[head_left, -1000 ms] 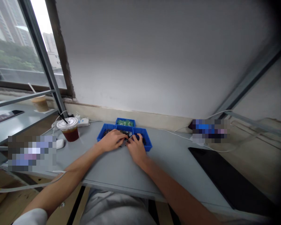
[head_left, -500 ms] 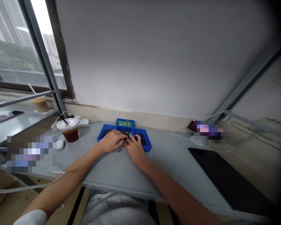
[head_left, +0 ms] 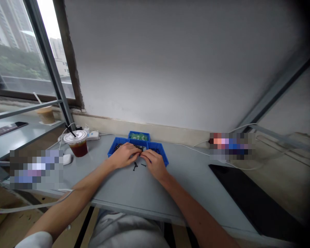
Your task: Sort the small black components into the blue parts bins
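Note:
My left hand (head_left: 125, 155) reaches over the front of a blue compartment tray (head_left: 165, 161), its thumb and fingers closed together. Opposite it, my right hand (head_left: 155, 164) has its fingertips pinched, almost meeting those of the left. Something small and dark shows between the two sets of fingertips, too small to name. Just below them, a few black screws (head_left: 135, 166) lie loose on the grey table, with another dark screw (head_left: 143, 164) beside the right fingers. Small dark metal parts (head_left: 116, 146) fill the tray's left compartment. My hands partly cover the middle and right compartments.
Behind the tray stands a small blue bin (head_left: 138, 136) with green contents. A lidded cup of dark drink (head_left: 79, 146) and a white mouse (head_left: 67, 159) are at left. To the right lies a flat black panel (head_left: 248, 199). Cables run along the wall.
My right hand has shifted slightly right, its fingers now pinched towards the left hand's fingertips. More black screws show on the table below the hands than before.

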Tool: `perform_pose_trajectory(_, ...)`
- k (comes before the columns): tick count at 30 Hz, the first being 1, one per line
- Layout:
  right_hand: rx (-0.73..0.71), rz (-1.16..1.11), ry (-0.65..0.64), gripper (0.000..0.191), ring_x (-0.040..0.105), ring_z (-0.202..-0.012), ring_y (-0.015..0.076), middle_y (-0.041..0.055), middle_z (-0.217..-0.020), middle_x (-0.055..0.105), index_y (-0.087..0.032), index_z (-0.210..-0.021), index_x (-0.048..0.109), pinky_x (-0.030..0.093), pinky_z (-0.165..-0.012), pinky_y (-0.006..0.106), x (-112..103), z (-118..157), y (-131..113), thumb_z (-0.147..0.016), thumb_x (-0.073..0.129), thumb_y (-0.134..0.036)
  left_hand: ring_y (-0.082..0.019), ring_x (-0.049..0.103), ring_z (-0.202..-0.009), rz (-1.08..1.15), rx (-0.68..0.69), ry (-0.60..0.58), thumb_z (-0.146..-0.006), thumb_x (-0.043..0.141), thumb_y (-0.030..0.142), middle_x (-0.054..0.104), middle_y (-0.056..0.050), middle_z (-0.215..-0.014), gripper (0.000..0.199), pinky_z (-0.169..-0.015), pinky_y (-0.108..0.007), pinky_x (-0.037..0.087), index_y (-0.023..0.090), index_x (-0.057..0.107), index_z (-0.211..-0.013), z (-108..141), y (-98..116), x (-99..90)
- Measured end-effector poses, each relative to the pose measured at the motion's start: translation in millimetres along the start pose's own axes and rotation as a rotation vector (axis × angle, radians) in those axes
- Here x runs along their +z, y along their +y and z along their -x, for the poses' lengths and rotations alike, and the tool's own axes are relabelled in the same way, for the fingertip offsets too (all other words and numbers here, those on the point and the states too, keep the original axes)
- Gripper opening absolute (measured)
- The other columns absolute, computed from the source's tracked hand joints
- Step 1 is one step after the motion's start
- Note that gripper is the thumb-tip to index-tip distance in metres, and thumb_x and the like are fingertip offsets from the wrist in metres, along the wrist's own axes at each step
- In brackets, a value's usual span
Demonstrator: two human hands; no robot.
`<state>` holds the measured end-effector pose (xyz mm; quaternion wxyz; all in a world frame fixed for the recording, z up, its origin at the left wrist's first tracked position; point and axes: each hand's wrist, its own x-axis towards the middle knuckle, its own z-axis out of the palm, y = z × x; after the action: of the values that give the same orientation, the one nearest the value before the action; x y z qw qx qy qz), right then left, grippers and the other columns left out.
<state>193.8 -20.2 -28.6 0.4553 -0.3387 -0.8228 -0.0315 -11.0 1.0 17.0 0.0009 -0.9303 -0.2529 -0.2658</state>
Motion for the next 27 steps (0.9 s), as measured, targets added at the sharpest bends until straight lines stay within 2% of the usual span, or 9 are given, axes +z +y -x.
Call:
perform_pose_trajectory(7, 0.048, -0.065, 0.024, 0.022, 0.068, -0.090, 0.0189, 0.0073, -0.096, 0.071, -0.021, -0.099, 0.071, 0.056, -0.085, 0.033, 0.4, -0.9, -3.2, -0.100, 0.050, -0.022, -0.019, 0.061, -0.087, -0.013, 0.013, -0.057, -0.098, 0.046, 0.021, 0.068, -0.006, -0.090, 0.021, -0.085, -0.033, 0.044, 0.017, 0.067, -0.097, 0.6, -2.5, 3.1)
perform_pose_trajectory(14, 0.114, -0.074, 0.013, 0.015, 0.067, -0.089, 0.0196, 0.0071, -0.097, 0.071, -0.020, -0.106, 0.066, 0.055, -0.084, 0.033, -0.3, -1.9, -3.5, -0.097, 0.055, -0.023, -0.019, 0.062, -0.085, -0.025, -0.019, -0.016, -0.096, 0.048, 0.020, 0.069, -0.005, -0.087, 0.019, -0.085, -0.034, 0.043, 0.017, 0.066, -0.092, 0.4, -1.1, 2.2)
perform_pose_trajectory(18, 0.152, -0.084, 0.004, 0.012, 0.067, -0.087, 0.0191, 0.0058, -0.094, 0.070, -0.020, -0.103, 0.064, 0.053, -0.082, 0.031, -2.1, -1.5, -2.2, -0.097, 0.053, -0.021, -0.019, 0.063, -0.086, -0.031, -0.038, -0.006, -0.095, 0.048, 0.020, 0.070, -0.004, -0.087, 0.020, -0.087, -0.033, 0.043, 0.018, 0.066, -0.088, 0.1, -1.7, 1.9)
perform_pose_trajectory(27, 0.167, 0.038, -0.032, 0.015, 0.066, -0.082, 0.0191, 0.0035, -0.092, 0.073, -0.022, -0.102, 0.066, 0.050, -0.078, 0.030, -2.3, 0.4, -0.1, -0.099, 0.051, -0.023, -0.018, 0.063, -0.087, 0.000, -0.001, -0.007, -0.095, 0.048, 0.019, 0.071, -0.004, -0.089, 0.019, -0.086, -0.033, 0.043, 0.018, 0.067, -0.091, 0.3, -3.1, 4.3)
